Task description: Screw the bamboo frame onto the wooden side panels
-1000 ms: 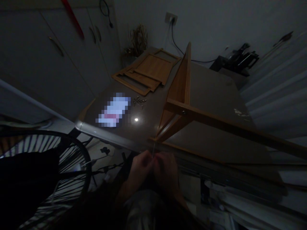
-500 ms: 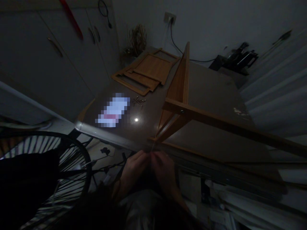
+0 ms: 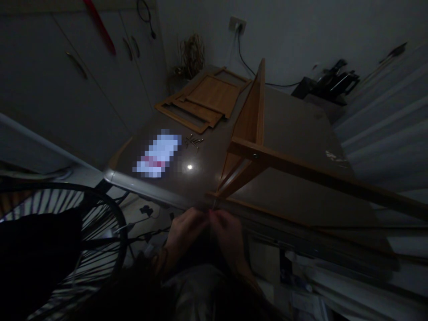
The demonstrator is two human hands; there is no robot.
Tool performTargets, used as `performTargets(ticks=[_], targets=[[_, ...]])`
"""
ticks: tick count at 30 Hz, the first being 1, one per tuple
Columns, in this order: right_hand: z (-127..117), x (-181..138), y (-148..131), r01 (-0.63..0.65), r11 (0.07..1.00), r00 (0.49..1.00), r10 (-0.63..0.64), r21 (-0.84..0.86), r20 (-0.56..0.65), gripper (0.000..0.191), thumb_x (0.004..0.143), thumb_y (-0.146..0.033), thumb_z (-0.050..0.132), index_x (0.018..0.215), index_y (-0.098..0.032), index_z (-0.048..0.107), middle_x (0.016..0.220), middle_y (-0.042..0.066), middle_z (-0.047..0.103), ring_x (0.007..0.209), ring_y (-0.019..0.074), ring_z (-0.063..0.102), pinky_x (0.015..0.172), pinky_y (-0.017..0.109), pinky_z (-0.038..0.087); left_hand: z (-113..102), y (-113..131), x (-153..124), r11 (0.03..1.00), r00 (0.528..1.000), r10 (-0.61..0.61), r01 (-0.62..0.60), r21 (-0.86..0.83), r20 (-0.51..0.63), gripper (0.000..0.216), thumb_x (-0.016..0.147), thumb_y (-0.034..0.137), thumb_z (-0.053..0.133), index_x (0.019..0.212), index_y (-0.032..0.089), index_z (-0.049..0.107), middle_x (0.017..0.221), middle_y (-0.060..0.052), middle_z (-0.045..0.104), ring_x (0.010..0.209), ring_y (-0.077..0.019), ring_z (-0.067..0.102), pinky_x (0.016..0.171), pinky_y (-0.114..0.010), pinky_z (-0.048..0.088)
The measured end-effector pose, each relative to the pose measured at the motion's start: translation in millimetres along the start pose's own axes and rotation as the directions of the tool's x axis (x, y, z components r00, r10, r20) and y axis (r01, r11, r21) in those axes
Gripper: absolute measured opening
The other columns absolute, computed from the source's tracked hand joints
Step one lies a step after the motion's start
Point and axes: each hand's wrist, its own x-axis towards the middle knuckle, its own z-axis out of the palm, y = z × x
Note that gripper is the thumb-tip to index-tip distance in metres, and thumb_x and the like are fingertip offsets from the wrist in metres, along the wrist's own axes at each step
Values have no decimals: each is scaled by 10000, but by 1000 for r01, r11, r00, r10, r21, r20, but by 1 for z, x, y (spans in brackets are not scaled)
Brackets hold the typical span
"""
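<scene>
At the table's near edge my left hand (image 3: 185, 229) and my right hand (image 3: 228, 232) meet, fingers closed together around a screwdriver (image 3: 214, 204). Its thin shaft points up to the near lower corner of a wooden frame piece, and a bit of red shows between the fingers. Most of the handle is hidden by my hands. The partly assembled wooden frame (image 3: 249, 109) stands tilted on the table, with a long bar (image 3: 314, 176) running off to the right. A screw head (image 3: 256, 156) sits in that bar. Several loose screws (image 3: 194, 141) lie left of the frame.
Flat wooden panels (image 3: 214, 96) are stacked at the table's (image 3: 284, 120) back left. A bright, pixelated rectangle (image 3: 158, 156) lies near the left edge. A black round-backed chair (image 3: 115, 214) stands at lower left. Dark appliances (image 3: 334, 82) are at the far right.
My hands have shifted very slightly upward, still closed on the screwdriver. The wooden frame has barely moved; the panels and loose screws are as before.
</scene>
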Motion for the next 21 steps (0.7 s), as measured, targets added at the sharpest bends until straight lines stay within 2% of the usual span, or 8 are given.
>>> performTargets(ticks=[2, 4, 6, 8, 10, 14, 18, 21], targets=[[0, 0, 1, -22, 1000, 1000, 22, 18, 9, 343, 860, -466, 569, 771, -159, 693, 580, -11, 610, 532, 111, 543, 499, 201, 399, 1, 5, -1, 977, 977, -196, 201, -64, 86, 173, 829, 323, 670, 798, 161, 620, 604, 38, 593, 521, -80, 542, 494, -170, 415], [1, 0, 1, -35, 999, 999, 34, 32, 11, 353, 860, -474, 564, 781, -160, 705, 573, -9, 611, 535, 118, 548, 498, 205, 404, 2, 11, -3, 920, 921, -338, 367, -137, 193, 220, 817, 372, 666, 790, 156, 637, 560, 45, 575, 488, -79, 514, 466, -175, 388], [1, 0, 2, -32, 999, 999, 32, 44, 14, 363, 863, -479, 559, 774, -162, 710, 574, -4, 620, 550, 124, 561, 514, 209, 418, 3, 16, -4, 861, 875, -407, 464, -210, 264, 259, 831, 403, 632, 778, 150, 654, 582, 24, 612, 517, -91, 547, 491, -183, 411], [1, 1, 2, -24, 998, 1000, 23, 59, 17, 365, 864, -482, 560, 781, -162, 714, 603, 5, 646, 580, 131, 584, 544, 212, 437, 4, 19, -4, 836, 862, -426, 491, -244, 273, 283, 843, 413, 604, 759, 147, 656, 618, 4, 646, 547, -103, 580, 514, -191, 434], [1, 2, 3, -24, 998, 1000, 24, 62, 13, 361, 860, -482, 566, 790, -160, 716, 630, 12, 665, 597, 134, 595, 561, 213, 446, 2, 22, -4, 864, 886, -395, 447, -230, 242, 255, 854, 384, 584, 785, 150, 657, 660, -6, 669, 569, -108, 598, 531, -195, 449], [2, 1, 4, -27, 998, 1000, 27, 49, -2, 358, 858, -471, 563, 790, -155, 717, 644, 16, 672, 610, 137, 597, 568, 215, 446, -3, 23, -1, 960, 961, -219, 243, -140, 166, 204, 901, 287, 503, 839, 163, 654, 732, -13, 698, 626, -104, 636, 600, -195, 486], [2, 0, 4, -25, 998, 1000, 26, 50, -13, 365, 863, -464, 544, 790, -148, 711, 662, 20, 671, 591, 127, 573, 551, 213, 430, 0, 21, 1, 993, 990, -105, 109, -45, 98, 245, 934, 285, 499, 766, 165, 630, 674, -2, 672, 588, -90, 628, 572, -176, 483], [2, 0, 5, 0, 999, 1000, 0, 50, 13, 354, 870, -449, 532, 795, -147, 703, 641, 6, 642, 575, 116, 546, 543, 209, 414, 3, 16, 2, 999, 997, -7, 4, 44, 71, 244, 956, 254, 478, 789, 167, 633, 674, -1, 656, 597, -86, 625, 591, -170, 494]])
